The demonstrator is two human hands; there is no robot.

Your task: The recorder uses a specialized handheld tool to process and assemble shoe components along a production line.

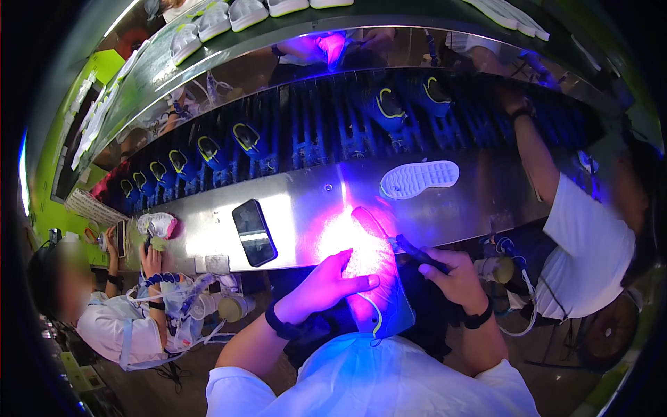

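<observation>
A shoe upper (392, 302) with a yellow-green collar edge lies over my lap at the bench edge, its toe lit glaring pink and violet. My left hand (323, 285) holds it from the left side, thumb stretched across it. In my right hand (455, 278) is a dark-handled tool (420, 256), fingers wrapped round the handle, its tip pointing at the upper's toe. The glare hides the tool's working end, so I cannot tell its kind. Beyond, on the metal bench (299, 187), a white ridged shoe sole (420, 179) rests with its tread up.
A black phone (254, 233) lies left on the bench. Behind runs a dark slatted rack (313, 132) carrying several blue shoe uppers (246, 139). White soles (246, 12) line the shelf above. One co-worker (132, 326) sits left; another's arm (535, 153) reaches over the rack at right.
</observation>
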